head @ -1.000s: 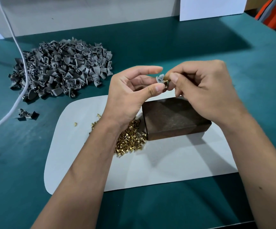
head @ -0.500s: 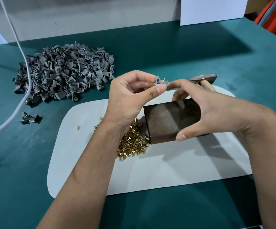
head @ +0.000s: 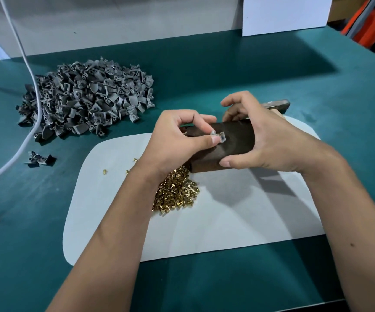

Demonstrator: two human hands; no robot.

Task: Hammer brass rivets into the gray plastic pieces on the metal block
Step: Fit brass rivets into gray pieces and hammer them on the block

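Pinching one gray piece [head: 218, 136] onto the metal block [head: 236, 140] with our left hand [head: 177, 143], right hand [head: 269, 140] spread; the gray pile [head: 87, 102] remains unriveted.

A teal-topped table [head: 272, 70] stands against a pale wall [head: 114, 19], evenly lit from above.
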